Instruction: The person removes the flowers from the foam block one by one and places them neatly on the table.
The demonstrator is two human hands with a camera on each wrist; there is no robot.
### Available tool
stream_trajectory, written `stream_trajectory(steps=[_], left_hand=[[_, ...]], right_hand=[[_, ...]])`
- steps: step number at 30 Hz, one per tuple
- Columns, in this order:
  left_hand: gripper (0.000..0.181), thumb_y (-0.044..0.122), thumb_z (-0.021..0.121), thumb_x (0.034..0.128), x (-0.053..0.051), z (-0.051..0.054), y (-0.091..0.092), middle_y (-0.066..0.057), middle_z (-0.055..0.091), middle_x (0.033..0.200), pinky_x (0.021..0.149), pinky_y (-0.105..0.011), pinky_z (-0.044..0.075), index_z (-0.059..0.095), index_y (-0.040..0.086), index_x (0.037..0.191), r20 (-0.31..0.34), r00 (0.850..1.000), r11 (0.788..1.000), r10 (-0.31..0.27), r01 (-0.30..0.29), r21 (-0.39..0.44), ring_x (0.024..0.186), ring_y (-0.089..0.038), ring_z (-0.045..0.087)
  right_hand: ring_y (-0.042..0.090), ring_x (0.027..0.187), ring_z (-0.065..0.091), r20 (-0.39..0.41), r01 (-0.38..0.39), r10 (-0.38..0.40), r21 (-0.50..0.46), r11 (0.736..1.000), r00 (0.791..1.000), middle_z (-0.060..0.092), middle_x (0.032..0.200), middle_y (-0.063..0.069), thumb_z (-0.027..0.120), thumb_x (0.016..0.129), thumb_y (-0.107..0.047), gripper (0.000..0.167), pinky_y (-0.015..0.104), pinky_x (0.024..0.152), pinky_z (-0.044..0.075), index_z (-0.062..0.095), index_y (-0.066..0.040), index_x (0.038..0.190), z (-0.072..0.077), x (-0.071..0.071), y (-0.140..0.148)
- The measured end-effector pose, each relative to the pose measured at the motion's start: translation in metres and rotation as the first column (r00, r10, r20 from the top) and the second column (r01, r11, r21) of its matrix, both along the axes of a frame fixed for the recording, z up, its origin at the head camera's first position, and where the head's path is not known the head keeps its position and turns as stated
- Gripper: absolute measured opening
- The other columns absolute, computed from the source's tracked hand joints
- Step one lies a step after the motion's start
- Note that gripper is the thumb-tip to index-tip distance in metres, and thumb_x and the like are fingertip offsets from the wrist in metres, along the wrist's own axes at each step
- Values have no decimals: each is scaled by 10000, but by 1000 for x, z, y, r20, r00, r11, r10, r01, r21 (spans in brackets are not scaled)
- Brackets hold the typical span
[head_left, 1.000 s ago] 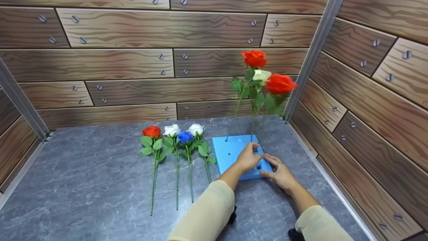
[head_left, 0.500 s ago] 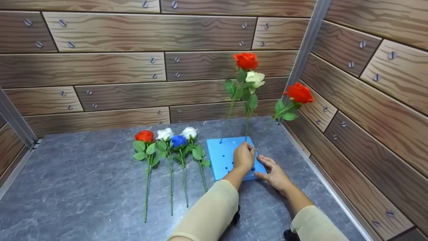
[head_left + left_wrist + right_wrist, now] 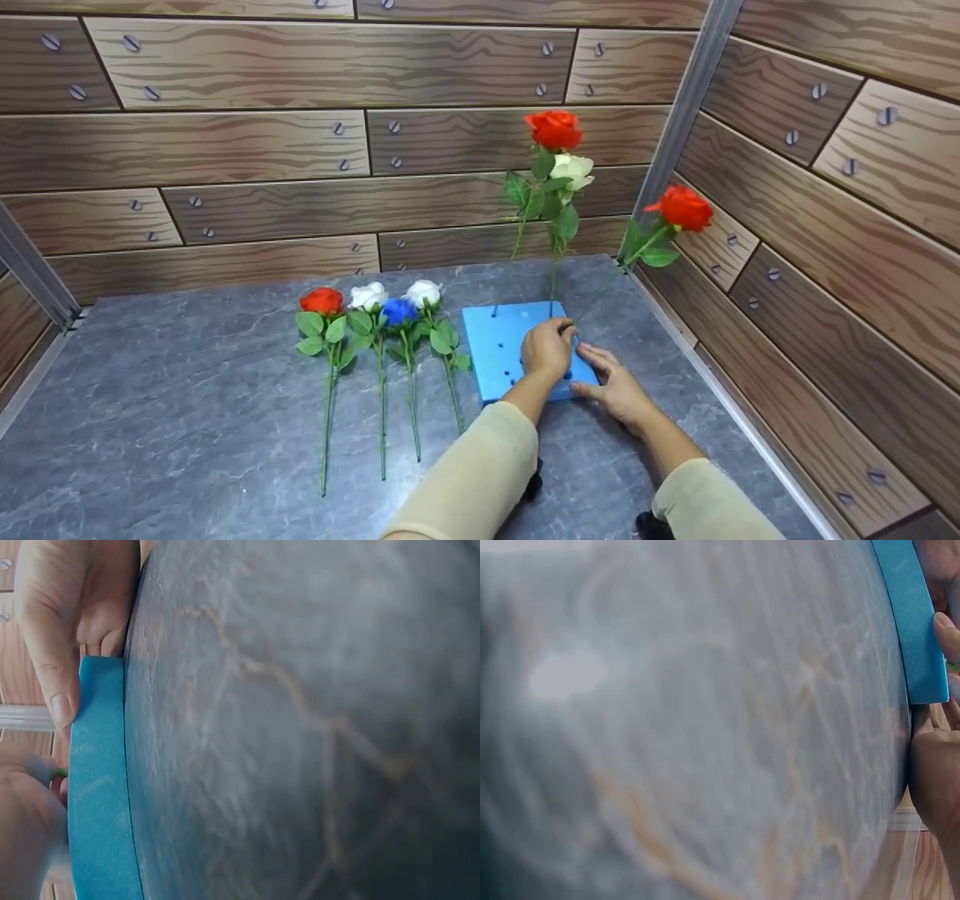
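Two sets of fingers are in contact: those of the left hand (image 3: 547, 351) are curled together, pinching the stem of a leaning red rose (image 3: 681, 208) over the right part of a blue board (image 3: 484, 352). The stem's lower tip is hidden; whether it sits in a hole cannot be told. The right hand (image 3: 619, 390) holds the board's right edge, thumb on top, other fingers along the side. The board lies flat on the grey table (image 3: 187, 390). Near its far edge stand an upper red rose (image 3: 555, 130), tilted right, and a cream rose (image 3: 572, 171), nearly upright. Left of the board lie, left to right, a lower red rose (image 3: 322, 301), a white rose (image 3: 367, 296), a blue rose (image 3: 399, 311) and a second white rose (image 3: 424, 293)
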State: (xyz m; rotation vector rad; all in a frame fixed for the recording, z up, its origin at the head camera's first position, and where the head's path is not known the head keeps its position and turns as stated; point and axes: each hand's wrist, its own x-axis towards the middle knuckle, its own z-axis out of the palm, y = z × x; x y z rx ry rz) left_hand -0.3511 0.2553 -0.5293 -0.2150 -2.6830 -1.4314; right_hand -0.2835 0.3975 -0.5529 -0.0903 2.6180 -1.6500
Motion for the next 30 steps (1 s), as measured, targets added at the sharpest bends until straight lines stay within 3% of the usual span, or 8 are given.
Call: stream_trajectory(steps=[9, 14, 18, 25, 30], left_hand=[[235, 368, 683, 1078, 0, 3, -3, 121, 828, 1158, 905, -326, 650, 812, 315, 1267, -44, 999, 999, 22, -20, 30, 1052, -118, 775], [247, 406, 685, 1064, 0, 1, -3, 136, 827, 1171, 802, -270, 635, 817, 337, 1261, -33, 999, 994, 6, -2, 114, 1013, -88, 769], [247, 395, 700, 1053, 0, -1, -4, 112, 830, 1157, 725, -234, 601, 829, 305, 1244, -35, 999, 975, -15, 22, 219, 949, -77, 756], [224, 372, 718, 1042, -3, -5, -8, 91, 837, 1107, 816, -218, 618, 841, 285, 1209, -68, 997, 950, -22, 42, 311, 989, -71, 762], [196, 378, 729, 1032, -3, -7, -11, 98, 821, 1046, 767, -228, 596, 849, 305, 1168, -60, 998, 924, -36, 56, 379, 958, -71, 748]], right_hand=[[426, 1682, 190, 9, -6, 6, -21, 1000, 1000, 236, 1773, 214, 786, 1004, -115, 799, 534, 1386, 210, 359, 9, 1667, 5, -1, -2], [432, 1678, 200, 16, 0, 0, -23, 1000, 1000, 250, 1762, 219, 784, 1003, -111, 796, 539, 1383, 219, 359, 18, 1663, 4, -1, -2], [424, 1675, 216, 9, -1, 1, -13, 1000, 1000, 267, 1755, 214, 788, 1004, -131, 801, 538, 1378, 233, 359, 10, 1666, 2, -1, -1], [424, 1672, 226, -12, 4, -4, -15, 1000, 1000, 283, 1751, 230, 804, 985, -105, 805, 518, 1371, 205, 375, 26, 1654, 0, -1, -1], [421, 1677, 217, -4, 9, -9, -6, 1000, 1000, 279, 1759, 220, 804, 985, -109, 806, 526, 1374, 204, 377, 11, 1659, 1, 0, 0]])
